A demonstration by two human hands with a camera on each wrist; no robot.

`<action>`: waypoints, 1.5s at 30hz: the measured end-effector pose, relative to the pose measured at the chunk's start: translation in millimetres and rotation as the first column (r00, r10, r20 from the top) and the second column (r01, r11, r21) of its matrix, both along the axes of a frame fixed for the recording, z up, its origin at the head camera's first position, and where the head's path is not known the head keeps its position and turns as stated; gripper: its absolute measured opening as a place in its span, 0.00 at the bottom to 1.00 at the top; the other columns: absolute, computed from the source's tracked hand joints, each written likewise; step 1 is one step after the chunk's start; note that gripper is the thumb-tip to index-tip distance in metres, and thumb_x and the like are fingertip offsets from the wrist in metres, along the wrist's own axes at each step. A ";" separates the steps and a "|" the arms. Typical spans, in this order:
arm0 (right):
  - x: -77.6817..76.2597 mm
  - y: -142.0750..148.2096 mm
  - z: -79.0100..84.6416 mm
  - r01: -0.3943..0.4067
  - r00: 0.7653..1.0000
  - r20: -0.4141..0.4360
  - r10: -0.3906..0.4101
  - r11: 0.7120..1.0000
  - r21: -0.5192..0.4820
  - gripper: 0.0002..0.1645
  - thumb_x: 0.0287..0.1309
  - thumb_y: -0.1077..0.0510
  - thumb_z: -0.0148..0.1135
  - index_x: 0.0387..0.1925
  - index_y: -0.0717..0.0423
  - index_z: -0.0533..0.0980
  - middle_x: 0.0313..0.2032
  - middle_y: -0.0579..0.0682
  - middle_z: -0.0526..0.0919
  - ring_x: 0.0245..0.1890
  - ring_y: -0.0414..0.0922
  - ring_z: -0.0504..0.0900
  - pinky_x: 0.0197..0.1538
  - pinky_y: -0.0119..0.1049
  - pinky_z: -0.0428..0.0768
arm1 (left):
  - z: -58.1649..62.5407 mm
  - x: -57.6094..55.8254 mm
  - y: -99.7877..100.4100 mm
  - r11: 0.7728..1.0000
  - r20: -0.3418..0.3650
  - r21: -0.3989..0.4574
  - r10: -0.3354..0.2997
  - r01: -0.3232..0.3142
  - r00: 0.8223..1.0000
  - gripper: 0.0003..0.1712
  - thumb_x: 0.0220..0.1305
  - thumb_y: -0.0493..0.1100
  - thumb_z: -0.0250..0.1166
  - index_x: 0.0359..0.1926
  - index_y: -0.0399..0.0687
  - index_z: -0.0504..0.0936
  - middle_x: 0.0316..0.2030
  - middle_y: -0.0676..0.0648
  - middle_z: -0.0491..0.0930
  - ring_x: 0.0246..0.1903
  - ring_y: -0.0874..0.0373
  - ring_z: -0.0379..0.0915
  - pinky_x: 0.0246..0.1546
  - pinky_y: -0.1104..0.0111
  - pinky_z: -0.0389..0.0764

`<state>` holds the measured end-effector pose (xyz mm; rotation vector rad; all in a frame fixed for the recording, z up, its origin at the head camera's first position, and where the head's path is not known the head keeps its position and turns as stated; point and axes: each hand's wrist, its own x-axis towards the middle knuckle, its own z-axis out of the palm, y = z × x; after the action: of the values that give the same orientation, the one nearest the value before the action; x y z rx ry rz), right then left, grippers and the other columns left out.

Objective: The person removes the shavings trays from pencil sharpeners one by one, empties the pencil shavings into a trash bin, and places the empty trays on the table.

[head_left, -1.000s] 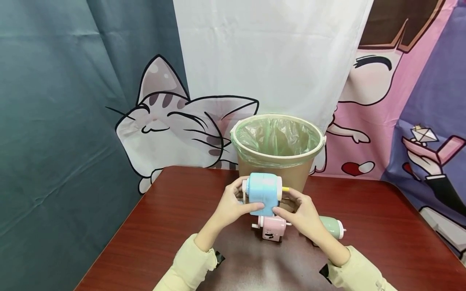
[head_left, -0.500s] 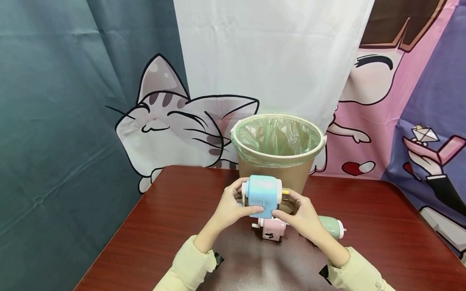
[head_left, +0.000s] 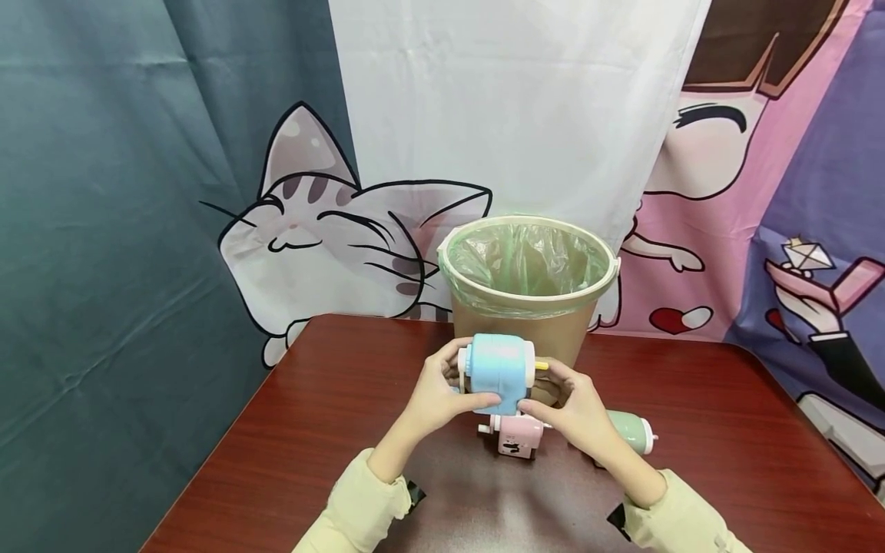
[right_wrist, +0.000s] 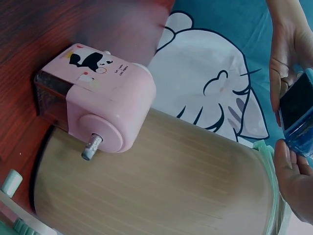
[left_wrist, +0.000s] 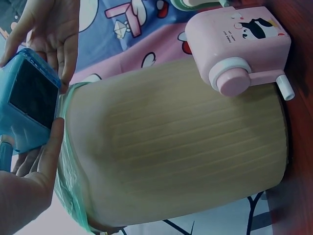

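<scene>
A light blue crank pencil sharpener point(head_left: 498, 372) is held up in front of the bin by both hands. My left hand point(head_left: 435, 392) grips its crank side, thumb across the near face. At the other end my right hand point(head_left: 570, 395) pinches the lower corner with the thumb, its other fingers partly hidden behind. A short yellow stub point(head_left: 541, 365), perhaps a pencil, sticks out of the white right end. In the left wrist view a dark window point(left_wrist: 34, 93) shows on the sharpener's underside. Below the hands, a pink sharpener point(head_left: 520, 439) with a panda print stands on the table.
A tan waste bin point(head_left: 553, 334) with a green liner bag stands behind the hands. A green sharpener point(head_left: 629, 432) lies partly behind the right forearm. The reddish wooden table point(head_left: 290, 453) runs back to a printed cloth backdrop point(head_left: 138, 192).
Both hands have lowered the blue sharpener slightly, hiding more of the pink one's top. Over the last half second they hold almost still.
</scene>
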<state>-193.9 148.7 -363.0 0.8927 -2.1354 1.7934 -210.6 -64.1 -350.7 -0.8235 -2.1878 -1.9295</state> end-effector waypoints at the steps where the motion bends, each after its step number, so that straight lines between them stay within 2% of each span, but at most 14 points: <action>1: 0.2 -0.1 -0.3 -0.011 1.000 0.008 0.011 1.000 -0.006 0.25 0.48 0.73 0.65 0.50 0.71 0.71 0.43 0.31 0.81 0.44 0.30 0.81 0.45 0.26 0.80 | -0.3 -0.1 -0.6 1.000 0.002 0.000 -0.003 0.003 1.000 0.37 0.43 0.30 0.74 0.57 0.41 0.71 0.44 0.36 0.79 0.35 0.64 0.76 0.34 0.69 0.81; 8: 2.6 -1.0 0.8 -0.096 0.995 0.021 0.098 0.992 -0.079 0.29 0.49 0.75 0.63 0.50 0.46 0.74 0.43 0.33 0.82 0.43 0.32 0.82 0.46 0.28 0.80 | -3.9 -1.7 -4.4 0.999 0.005 0.015 -0.029 0.028 1.000 0.37 0.43 0.30 0.74 0.57 0.40 0.71 0.44 0.35 0.79 0.36 0.64 0.76 0.35 0.68 0.81; 11: 2.8 -1.1 0.5 -0.093 0.995 0.017 0.095 0.992 -0.081 0.30 0.49 0.75 0.63 0.49 0.43 0.74 0.42 0.34 0.82 0.42 0.31 0.82 0.46 0.27 0.80 | -5.2 -1.8 -4.9 0.999 -0.002 0.027 -0.028 0.028 1.000 0.37 0.43 0.29 0.74 0.57 0.40 0.71 0.44 0.35 0.79 0.36 0.64 0.76 0.35 0.68 0.81; 18: 2.3 0.2 -2.0 -0.033 0.999 0.010 0.033 0.998 -0.047 0.27 0.47 0.74 0.65 0.49 0.50 0.74 0.40 0.34 0.82 0.40 0.31 0.82 0.45 0.26 0.80 | -5.8 -1.3 -6.8 1.000 0.002 0.018 -0.006 0.006 1.000 0.37 0.43 0.30 0.74 0.57 0.40 0.71 0.44 0.35 0.79 0.36 0.64 0.76 0.35 0.68 0.81; 24: 2.2 0.1 -1.7 -0.002 1.000 -0.021 0.002 0.999 -0.035 0.26 0.46 0.75 0.65 0.49 0.61 0.73 0.40 0.34 0.82 0.40 0.29 0.80 0.45 0.23 0.79 | -5.3 -1.2 -10.0 1.000 -0.007 -0.006 0.013 -0.013 1.000 0.38 0.43 0.30 0.74 0.58 0.40 0.70 0.46 0.36 0.79 0.38 0.63 0.76 0.37 0.68 0.81; 31: 2.1 -1.0 -2.3 0.032 0.999 -0.003 -0.032 0.999 -0.026 0.26 0.46 0.74 0.65 0.50 0.74 0.70 0.40 0.35 0.81 0.41 0.29 0.80 0.45 0.22 0.78 | -7.8 -1.9 -13.8 0.999 -0.006 0.000 0.038 -0.038 0.999 0.40 0.44 0.30 0.73 0.60 0.42 0.69 0.46 0.36 0.78 0.37 0.63 0.76 0.36 0.68 0.81; 39: 0.2 1.2 -6.1 0.068 0.997 0.026 -0.068 0.998 -0.004 0.29 0.46 0.73 0.66 0.53 0.71 0.70 0.40 0.42 0.82 0.41 0.30 0.79 0.47 0.23 0.78 | -9.7 -1.5 -21.8 0.998 -0.026 0.015 0.063 -0.062 0.998 0.41 0.43 0.30 0.74 0.61 0.44 0.69 0.47 0.36 0.77 0.38 0.60 0.76 0.36 0.66 0.81; 45: 0.1 3.9 -9.6 0.076 0.997 0.026 -0.076 0.997 -0.001 0.29 0.47 0.73 0.66 0.54 0.71 0.70 0.42 0.47 0.82 0.43 0.31 0.79 0.48 0.22 0.77 | -13.4 -2.3 -28.9 0.997 -0.016 0.030 0.074 -0.073 0.997 0.41 0.43 0.31 0.74 0.61 0.46 0.69 0.48 0.37 0.77 0.40 0.60 0.75 0.37 0.66 0.80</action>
<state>-193.8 152.6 -372.5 0.7816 -2.1524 1.7790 -212.9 -93.0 -364.1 -0.7416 -2.1426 -1.9083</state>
